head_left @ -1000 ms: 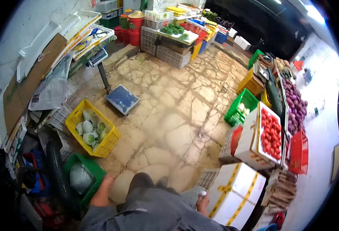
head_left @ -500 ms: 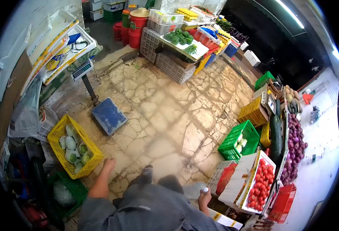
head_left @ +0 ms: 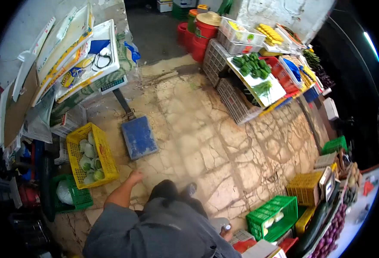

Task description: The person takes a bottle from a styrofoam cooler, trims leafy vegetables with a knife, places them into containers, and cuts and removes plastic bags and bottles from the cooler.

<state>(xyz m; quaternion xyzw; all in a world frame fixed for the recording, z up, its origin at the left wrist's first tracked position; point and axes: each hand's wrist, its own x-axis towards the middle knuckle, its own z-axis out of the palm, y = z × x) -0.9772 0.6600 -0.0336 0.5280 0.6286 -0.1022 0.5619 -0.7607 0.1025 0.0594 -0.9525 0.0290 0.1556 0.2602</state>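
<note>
My left hand (head_left: 135, 176) hangs over the stone floor, to the right of a yellow crate (head_left: 112, 165) of pale wrapped round vegetables. Its fingers are too blurred and small to read. Near my right side, my right hand (head_left: 226, 234) is closed round the neck of a clear plastic bottle (head_left: 219, 223) with a white cap. The bottle lies against my leg, partly hidden by my body. A green crate (head_left: 252, 217) with pale vegetables stands just beyond that hand.
A blue platform scale (head_left: 139, 137) stands ahead on the left. Foam boxes (head_left: 110, 64) are stacked at the left wall. Grey crates (head_left: 236, 103) carry a tray of green peppers (head_left: 252, 66). At the right are a yellow crate (head_left: 302, 189) and purple onions (head_left: 333, 230).
The view has turned to the right-hand part of the back stalls, with the pepper tray nearer. The tomato box has slid out of view. The bottle stays in my right hand.
</note>
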